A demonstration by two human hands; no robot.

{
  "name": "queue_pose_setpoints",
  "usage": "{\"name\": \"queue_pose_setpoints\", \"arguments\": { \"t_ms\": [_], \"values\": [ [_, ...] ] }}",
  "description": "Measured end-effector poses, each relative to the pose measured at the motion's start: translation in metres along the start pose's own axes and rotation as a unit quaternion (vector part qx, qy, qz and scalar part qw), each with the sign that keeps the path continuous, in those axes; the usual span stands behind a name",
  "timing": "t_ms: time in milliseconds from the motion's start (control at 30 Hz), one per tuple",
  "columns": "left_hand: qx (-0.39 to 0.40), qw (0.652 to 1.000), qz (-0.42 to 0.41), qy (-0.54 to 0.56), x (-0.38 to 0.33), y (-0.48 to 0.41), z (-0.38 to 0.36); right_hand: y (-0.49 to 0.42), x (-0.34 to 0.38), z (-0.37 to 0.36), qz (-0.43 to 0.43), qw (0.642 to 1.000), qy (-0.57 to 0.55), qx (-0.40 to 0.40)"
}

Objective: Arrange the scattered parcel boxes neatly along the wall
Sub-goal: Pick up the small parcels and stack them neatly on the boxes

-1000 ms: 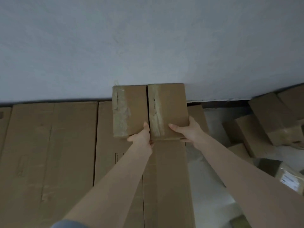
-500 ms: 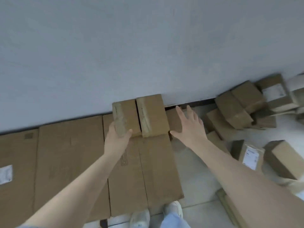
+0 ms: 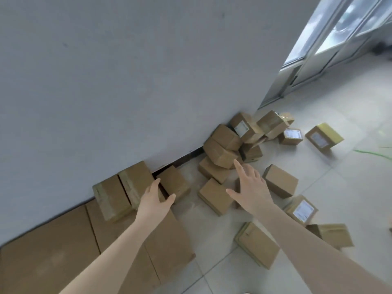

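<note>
Two small taped brown boxes [image 3: 125,192] stand side by side against the grey wall [image 3: 127,81], on top of large flat cartons [image 3: 63,247]. A third small box [image 3: 175,183] sits just right of them by the wall. My left hand [image 3: 154,201] hovers open over the gap between the pair and this third box, holding nothing. My right hand [image 3: 250,187] is open, fingers spread, above a loose box [image 3: 214,196] on the floor. A heap of parcel boxes [image 3: 229,145] lies further right at the wall's corner.
Several more boxes are scattered on the tiled floor to the right, some with white labels [image 3: 302,211]. A flat box [image 3: 256,244] lies near my right forearm. Glass doors [image 3: 331,39] stand at the far right. A green strap [image 3: 371,152] lies on the floor.
Both hands have let go of the two placed boxes and swung right. The view has turned right, bringing the scattered heap and glass doors into sight.
</note>
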State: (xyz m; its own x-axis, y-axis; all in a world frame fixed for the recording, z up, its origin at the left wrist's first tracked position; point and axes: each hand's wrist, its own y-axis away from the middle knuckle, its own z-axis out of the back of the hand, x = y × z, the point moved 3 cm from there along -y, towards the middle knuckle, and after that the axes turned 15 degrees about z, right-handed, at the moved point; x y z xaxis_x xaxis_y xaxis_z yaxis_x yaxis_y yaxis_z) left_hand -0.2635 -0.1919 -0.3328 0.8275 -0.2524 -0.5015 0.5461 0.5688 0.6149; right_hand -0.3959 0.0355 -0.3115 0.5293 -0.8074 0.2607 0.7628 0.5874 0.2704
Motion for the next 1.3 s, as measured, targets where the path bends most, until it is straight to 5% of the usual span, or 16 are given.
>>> {"name": "queue_pose_setpoints", "arguments": {
  "t_ms": [200, 567, 700, 967, 1300],
  "values": [
    [-0.041, 0.995, -0.064, -0.067, -0.102, 0.044, -0.034, 0.065, -0.092, 0.063, -0.057, 0.994, -0.086, -0.037],
    [-0.067, 0.96, -0.264, -0.069, -0.424, 0.257, -0.151, 0.223, -0.332, 0.326, -0.133, 0.949, -0.204, -0.201],
    [-0.025, 0.966, -0.247, -0.065, -0.472, 0.285, -0.167, 0.236, -0.392, 0.387, -0.134, 0.947, -0.205, -0.209],
    [-0.093, 0.985, -0.12, -0.077, -0.511, 0.223, -0.173, 0.206, -0.526, 0.43, -0.134, 0.958, -0.184, -0.174],
    [-0.055, 0.972, -0.17, -0.153, -0.672, 0.225, -0.296, 0.176, -0.677, 0.47, -0.161, 0.97, -0.141, -0.115]
  ]
}}
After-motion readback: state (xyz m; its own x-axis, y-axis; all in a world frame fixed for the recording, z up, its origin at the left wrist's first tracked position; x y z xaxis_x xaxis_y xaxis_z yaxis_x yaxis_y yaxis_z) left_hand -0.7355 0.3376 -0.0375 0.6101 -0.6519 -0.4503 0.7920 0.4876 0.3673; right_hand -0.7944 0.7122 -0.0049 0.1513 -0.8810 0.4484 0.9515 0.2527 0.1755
